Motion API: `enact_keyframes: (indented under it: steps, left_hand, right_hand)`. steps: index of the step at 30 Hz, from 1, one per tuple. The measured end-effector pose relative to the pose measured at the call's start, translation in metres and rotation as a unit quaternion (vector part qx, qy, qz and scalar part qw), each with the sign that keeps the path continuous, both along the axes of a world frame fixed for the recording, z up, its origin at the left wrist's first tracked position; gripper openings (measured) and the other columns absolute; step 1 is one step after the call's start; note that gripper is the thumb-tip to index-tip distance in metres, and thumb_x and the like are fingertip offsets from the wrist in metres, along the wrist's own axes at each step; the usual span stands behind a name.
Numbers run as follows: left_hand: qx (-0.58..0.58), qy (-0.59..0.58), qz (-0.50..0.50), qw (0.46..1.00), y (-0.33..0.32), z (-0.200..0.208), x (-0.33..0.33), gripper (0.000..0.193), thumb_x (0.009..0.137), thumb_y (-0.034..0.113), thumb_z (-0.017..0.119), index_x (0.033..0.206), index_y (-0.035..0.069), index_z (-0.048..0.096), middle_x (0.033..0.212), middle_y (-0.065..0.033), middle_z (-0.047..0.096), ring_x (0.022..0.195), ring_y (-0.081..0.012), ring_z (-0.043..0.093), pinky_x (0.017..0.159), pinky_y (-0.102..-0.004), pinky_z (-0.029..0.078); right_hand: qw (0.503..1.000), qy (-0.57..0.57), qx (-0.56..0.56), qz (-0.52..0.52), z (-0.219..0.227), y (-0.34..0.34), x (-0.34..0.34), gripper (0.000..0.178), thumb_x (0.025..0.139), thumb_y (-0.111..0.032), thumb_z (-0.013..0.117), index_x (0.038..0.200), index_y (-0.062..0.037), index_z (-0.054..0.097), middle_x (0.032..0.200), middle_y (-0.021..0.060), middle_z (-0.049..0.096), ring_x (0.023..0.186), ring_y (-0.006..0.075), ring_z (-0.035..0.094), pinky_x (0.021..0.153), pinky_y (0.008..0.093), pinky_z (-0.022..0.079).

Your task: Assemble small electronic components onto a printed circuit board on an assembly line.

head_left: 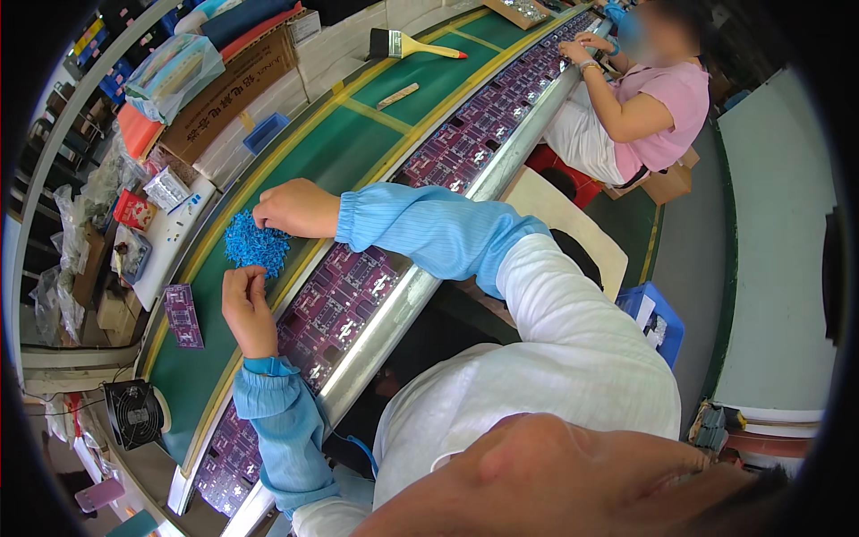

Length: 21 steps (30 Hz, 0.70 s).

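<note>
A heap of small blue electronic components with thin leads [250,234] lies on the green conveyor belt [309,148]. My right hand [300,208] is at the heap's right edge, its fingers bent and pressed together against the pieces. At the near edge of the heap my left hand [249,309] has thumb and fingertips pinched together. Whatever either pinch holds is too small to make out. Beside the belt, just right of my hands, runs a row of purple circuit boards [331,300] in a metal rail. One loose purple board [183,315] lies on the belt left of my left hand.
A wide paintbrush [416,46] and a small flat stick [397,96] lie farther up the belt. A black fan [136,414] stands at its near left end. Cardboard boxes [228,103] line the left side. A co-worker in pink [649,107] sits at the far right, hands over the boards.
</note>
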<state>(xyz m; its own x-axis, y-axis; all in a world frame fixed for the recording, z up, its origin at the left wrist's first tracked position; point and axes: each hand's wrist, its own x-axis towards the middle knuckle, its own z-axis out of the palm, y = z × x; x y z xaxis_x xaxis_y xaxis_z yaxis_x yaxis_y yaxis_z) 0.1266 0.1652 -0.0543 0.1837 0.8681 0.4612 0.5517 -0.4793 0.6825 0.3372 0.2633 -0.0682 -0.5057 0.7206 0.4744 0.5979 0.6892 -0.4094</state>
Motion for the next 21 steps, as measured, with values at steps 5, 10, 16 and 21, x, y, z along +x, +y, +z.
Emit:
enact_keyframes:
  steps: [5, 10, 16, 21]
  left_hand:
    - [0.009, 0.003, -0.003, 1.000, 0.001, 0.001, 0.005, 0.006, 0.096, -0.006, 0.060, 0.097, -0.001, 0.064, 0.088, -0.0078, 0.056, 0.074, -0.0169, 0.054, 0.065, -0.0294, 0.045]
    - [-0.007, 0.012, 0.013, 1.000, -0.006, 0.007, 0.007, 0.008, 0.094, -0.008, 0.059, 0.096, -0.002, 0.064, 0.089, -0.0145, 0.057, 0.081, -0.0305, 0.058, 0.074, -0.0373, 0.048]
    - [0.001, 0.019, 0.013, 1.000, -0.005, 0.008, 0.010, 0.008, 0.094, -0.007, 0.059, 0.097, -0.002, 0.063, 0.090, -0.0153, 0.058, 0.082, -0.0315, 0.059, 0.074, -0.0382, 0.049]
    - [0.029, 0.048, 0.002, 0.998, -0.009, 0.017, 0.016, 0.007, 0.093, -0.008, 0.060, 0.097, -0.002, 0.062, 0.092, -0.0160, 0.059, 0.083, -0.0339, 0.060, 0.075, -0.0399, 0.049]
  right_hand:
    - [0.999, 0.011, 0.031, -0.013, -0.003, 0.003, 0.003, 0.007, 0.094, -0.020, 0.067, 0.096, -0.0153, 0.071, 0.091, 0.0055, 0.066, 0.083, 0.0290, 0.068, 0.073, 0.0443, 0.054]
    - [0.999, 0.009, 0.038, -0.015, -0.004, 0.003, -0.001, 0.007, 0.089, -0.018, 0.067, 0.092, -0.0163, 0.072, 0.087, 0.0066, 0.067, 0.084, 0.0282, 0.069, 0.071, 0.0451, 0.054]
    - [0.999, 0.020, 0.030, -0.005, -0.008, 0.005, 0.003, 0.008, 0.088, -0.017, 0.065, 0.090, -0.0161, 0.073, 0.087, 0.0062, 0.068, 0.082, 0.0281, 0.069, 0.070, 0.0453, 0.054]
    - [1.000, -0.013, 0.020, -0.009, 0.000, 0.004, 0.001, 0.009, 0.085, -0.012, 0.065, 0.092, -0.0145, 0.070, 0.089, 0.0064, 0.066, 0.082, 0.0287, 0.069, 0.068, 0.0453, 0.053]
